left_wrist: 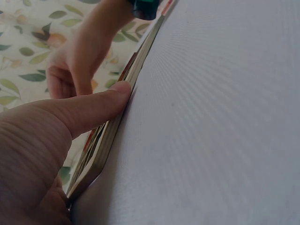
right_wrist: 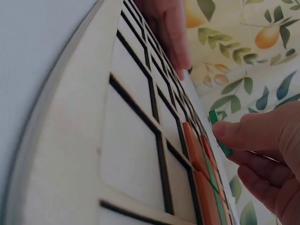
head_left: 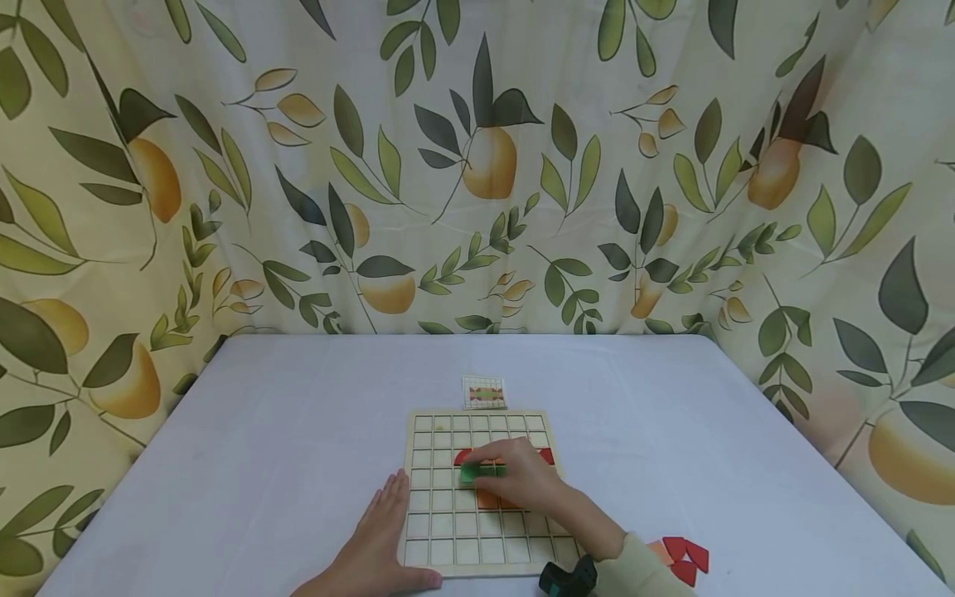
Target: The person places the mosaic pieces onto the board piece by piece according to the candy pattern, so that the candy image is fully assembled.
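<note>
A square wooden grid board (head_left: pixel 433 551) lies on the table. Straight fingers of my left hand (head_left: pixel 380 531) rest along its left side, and the thumb (left_wrist: pixel 105 103) touches the front edge. My right hand (head_left: pixel 525 481) pinches a small green tile (right_wrist: pixel 213 117) between thumb and finger, over the board's middle. In the right wrist view the tile is tilted and appears apart from the grid. Red tiles (head_left: pixel 547 456) and orange tiles (head_left: pixel 488 500) sit in the grid, with a green strip (right_wrist: pixel 213 180) between them. My right hand partly covers these rows in the head view.
A small card (head_left: pixel 485 393) with a printed coloured pattern stands behind the board. Several loose red and orange pieces (head_left: pixel 682 564) lie to the right, beside my right sleeve (head_left: pixel 637 572). A black device (head_left: pixel 569 576) is on my right wrist. Patterned curtain (head_left: pixel 477 166) surrounds the table.
</note>
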### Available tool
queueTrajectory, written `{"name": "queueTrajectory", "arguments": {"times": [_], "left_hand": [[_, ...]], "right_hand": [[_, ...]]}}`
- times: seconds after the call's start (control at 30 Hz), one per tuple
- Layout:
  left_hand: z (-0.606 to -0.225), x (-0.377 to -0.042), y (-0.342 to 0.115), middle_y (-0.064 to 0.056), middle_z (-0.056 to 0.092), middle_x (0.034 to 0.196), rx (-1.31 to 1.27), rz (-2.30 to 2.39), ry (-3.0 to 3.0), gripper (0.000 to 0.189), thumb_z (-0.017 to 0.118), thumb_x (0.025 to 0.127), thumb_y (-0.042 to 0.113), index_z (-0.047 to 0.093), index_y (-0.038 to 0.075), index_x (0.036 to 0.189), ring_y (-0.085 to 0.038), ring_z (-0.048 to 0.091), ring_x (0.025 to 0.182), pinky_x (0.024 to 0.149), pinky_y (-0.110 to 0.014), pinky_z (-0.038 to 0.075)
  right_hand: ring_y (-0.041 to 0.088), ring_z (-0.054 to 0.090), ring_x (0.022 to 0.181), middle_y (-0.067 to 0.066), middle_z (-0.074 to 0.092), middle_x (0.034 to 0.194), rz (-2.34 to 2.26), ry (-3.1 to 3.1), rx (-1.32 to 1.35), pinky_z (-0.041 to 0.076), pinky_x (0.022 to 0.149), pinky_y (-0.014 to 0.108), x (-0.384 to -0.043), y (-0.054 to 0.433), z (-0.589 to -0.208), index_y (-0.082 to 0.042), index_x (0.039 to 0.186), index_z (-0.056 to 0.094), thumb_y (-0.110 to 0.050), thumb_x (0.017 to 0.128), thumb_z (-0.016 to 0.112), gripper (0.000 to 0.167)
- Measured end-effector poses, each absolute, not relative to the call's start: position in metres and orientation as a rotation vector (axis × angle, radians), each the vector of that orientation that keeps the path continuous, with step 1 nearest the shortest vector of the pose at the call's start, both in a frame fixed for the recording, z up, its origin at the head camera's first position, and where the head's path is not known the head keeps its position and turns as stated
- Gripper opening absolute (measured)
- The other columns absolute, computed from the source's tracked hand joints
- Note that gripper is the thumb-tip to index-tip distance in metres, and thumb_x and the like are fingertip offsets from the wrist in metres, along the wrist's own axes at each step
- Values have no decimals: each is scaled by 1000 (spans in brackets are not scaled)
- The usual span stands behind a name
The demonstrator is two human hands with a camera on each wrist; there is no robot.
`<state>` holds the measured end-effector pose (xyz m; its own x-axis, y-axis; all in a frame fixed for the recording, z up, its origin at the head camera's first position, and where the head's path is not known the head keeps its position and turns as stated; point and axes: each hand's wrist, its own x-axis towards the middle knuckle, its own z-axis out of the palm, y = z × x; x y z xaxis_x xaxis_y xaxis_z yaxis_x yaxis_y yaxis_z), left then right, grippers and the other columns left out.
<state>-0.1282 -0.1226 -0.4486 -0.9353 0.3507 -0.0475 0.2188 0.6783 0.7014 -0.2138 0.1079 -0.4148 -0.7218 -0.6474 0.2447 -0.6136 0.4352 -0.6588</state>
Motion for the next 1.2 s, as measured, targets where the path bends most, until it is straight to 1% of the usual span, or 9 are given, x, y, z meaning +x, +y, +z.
{"name": "queueTrajectory", "arguments": {"times": [0.17, 0.27, 0.43, 0.67, 0.97, 1.2], "left_hand": [[-449, -128, -123, -27, 6, 149, 464, 1099, 2709, 131, 72, 59, 66, 7, -11, 142, -38, 0, 136, 106, -55, 4], [-449, -128, -123, -26, 5, 149, 471, 1097, 2715, 131, 71, 59, 67, 6, -10, 142, -37, 0, 136, 106, -55, 4], [-449, -128, -122, -26, 5, 149, 475, 1102, 2721, 131, 71, 59, 68, 7, -10, 142, -37, 0, 136, 106, -55, 4], [-448, -127, -123, -26, 6, 149, 461, 1109, 2705, 130, 72, 59, 66, 7, -10, 143, -38, 0, 136, 106, -55, 4], [-449, -128, -123, -26, 6, 149, 481, 1093, 2724, 130, 71, 60, 67, 7, -10, 142, -37, 0, 137, 106, -54, 4], [-448, -128, -123, -26, 6, 149, 477, 1094, 2718, 130, 72, 60, 66, 7, -10, 142, -38, 1, 136, 106, -55, 4]], "right_hand": [[10, 61, 95, -2, 68, 100, -1120, 2624, -1098, 49, 78, 25, -217, 105, -421, -10, 100, 71, -7, 80, 71, 21], [10, 61, 95, -1, 67, 101, -1091, 2632, -1087, 49, 77, 24, -217, 104, -423, -10, 100, 71, -7, 80, 71, 20], [11, 60, 94, 0, 67, 100, -1071, 2644, -1102, 50, 76, 24, -216, 105, -423, -9, 100, 70, -7, 80, 71, 20], [9, 60, 94, -2, 67, 100, -1046, 2654, -1100, 49, 77, 23, -217, 103, -424, -10, 101, 70, -7, 81, 70, 21], [10, 60, 96, 0, 67, 100, -1021, 2664, -1073, 50, 78, 25, -214, 99, -421, -7, 103, 69, -6, 80, 70, 23], [9, 60, 95, -2, 67, 99, -1024, 2667, -1048, 49, 78, 25, -214, 98, -422, -9, 103, 70, -7, 80, 71, 23]]}}
